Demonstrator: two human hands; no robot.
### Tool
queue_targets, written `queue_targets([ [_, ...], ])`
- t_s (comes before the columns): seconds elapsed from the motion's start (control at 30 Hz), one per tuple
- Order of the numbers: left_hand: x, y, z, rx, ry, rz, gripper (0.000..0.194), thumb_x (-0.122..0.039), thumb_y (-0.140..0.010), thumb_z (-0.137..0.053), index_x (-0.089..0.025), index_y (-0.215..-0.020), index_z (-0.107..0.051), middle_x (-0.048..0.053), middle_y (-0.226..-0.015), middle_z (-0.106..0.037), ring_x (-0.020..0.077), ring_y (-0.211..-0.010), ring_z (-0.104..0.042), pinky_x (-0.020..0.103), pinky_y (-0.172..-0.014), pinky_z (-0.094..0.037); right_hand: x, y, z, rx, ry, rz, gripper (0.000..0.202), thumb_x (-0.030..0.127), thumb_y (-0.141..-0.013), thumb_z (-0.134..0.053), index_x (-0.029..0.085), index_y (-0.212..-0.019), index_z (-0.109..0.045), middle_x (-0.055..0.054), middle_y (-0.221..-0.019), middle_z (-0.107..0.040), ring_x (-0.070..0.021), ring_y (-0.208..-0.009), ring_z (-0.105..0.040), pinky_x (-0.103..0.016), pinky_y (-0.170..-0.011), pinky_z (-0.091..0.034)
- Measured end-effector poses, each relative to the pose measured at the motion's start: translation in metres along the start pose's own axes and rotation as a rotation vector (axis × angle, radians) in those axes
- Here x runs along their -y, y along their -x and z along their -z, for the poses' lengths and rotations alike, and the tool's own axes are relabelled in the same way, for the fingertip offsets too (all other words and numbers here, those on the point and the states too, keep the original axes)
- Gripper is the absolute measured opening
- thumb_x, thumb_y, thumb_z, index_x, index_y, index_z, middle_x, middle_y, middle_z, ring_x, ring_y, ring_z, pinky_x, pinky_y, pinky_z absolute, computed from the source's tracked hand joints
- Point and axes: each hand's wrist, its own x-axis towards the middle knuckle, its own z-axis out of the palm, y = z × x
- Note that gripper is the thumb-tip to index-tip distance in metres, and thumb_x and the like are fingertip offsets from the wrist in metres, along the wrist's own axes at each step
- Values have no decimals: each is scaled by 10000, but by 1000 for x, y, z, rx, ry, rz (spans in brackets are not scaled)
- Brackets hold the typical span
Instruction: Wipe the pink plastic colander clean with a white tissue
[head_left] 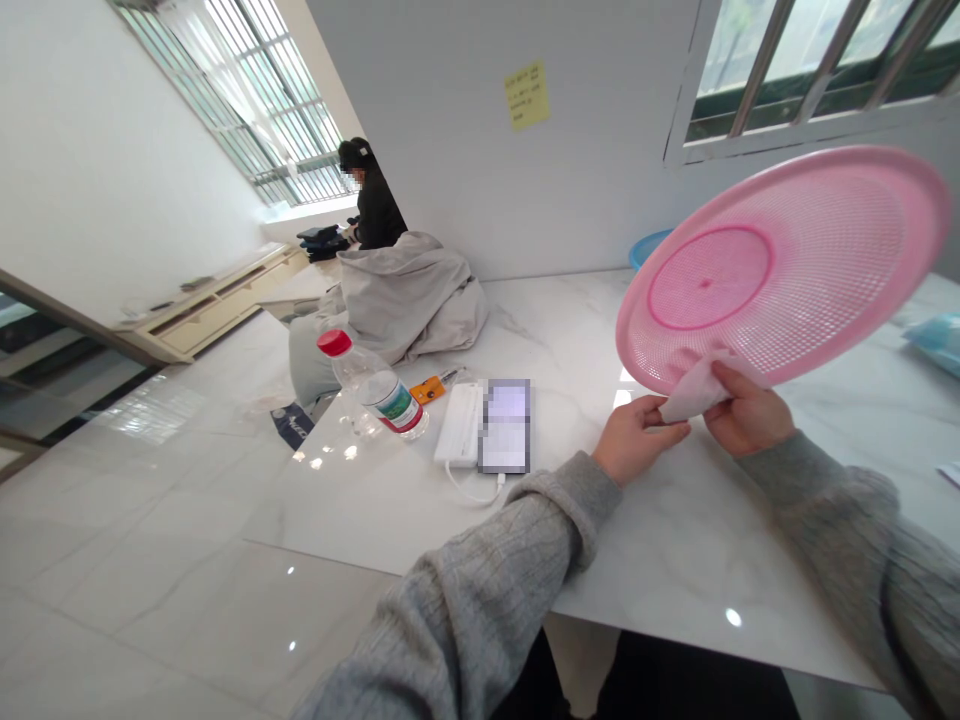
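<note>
A round pink plastic mesh basket (832, 250) is held up, tilted, above the right side of the table, its perforated inside facing me. My right hand (750, 410) grips its near rim, the thumb pressing a white wipe (697, 388) against it. My left hand (637, 440), just to the left, pinches the loose end of that wipe between its fingers. The fingers of my right hand behind the rim are mostly hidden.
On the marble-patterned table (637, 550) are a red-capped bottle (394, 400), a white power bank (459, 425) cabled to a phone (505, 425), an orange item (427, 390) and grey cloth (412, 300). A blue basket (646, 246) stands behind. Another person (379, 205) works farther back.
</note>
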Motion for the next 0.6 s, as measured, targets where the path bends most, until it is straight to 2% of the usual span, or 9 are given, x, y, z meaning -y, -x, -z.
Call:
queue_targets([
  [0.17,-1,6,-3,-37,-173,-65,531,-392,-852,-853,-171,-1329,-773,122,-1203,-779,324,-1188,-733,475,-1042,-609,4,1,-2,-28,-2,-28,297,77,-870,-676,262,-1094,-737,-50,-1142,-837,-217,-1030,-814,-325,-896,-696],
  [0.33,0,8,-3,3,-199,-81,616,-428,-879,-827,-196,-1443,-741,140,-1342,-770,308,-1119,-754,475,-1006,-630,7,-3,3,-30,14,-50,308,93,-865,-661,242,-1122,-742,-76,-1173,-836,-201,-1021,-807,-262,-755,-678],
  [0.5,-5,7,-2,-36,-332,-191,487,-374,-907,-783,-229,-1372,-795,132,-1369,-785,345,-1232,-709,480,-1013,-606,7,-3,4,-59,91,-46,302,149,-786,-753,250,-1071,-743,-64,-1148,-836,-223,-999,-787,-268,-651,-671],
  [0.6,-7,6,-1,-71,-322,-158,456,-425,-886,-821,-229,-1298,-828,116,-1273,-816,320,-1137,-729,452,-977,-606,5,0,3,-36,120,-59,280,180,-754,-809,253,-1020,-760,-40,-1132,-832,-212,-954,-771,-277,-638,-677],
])
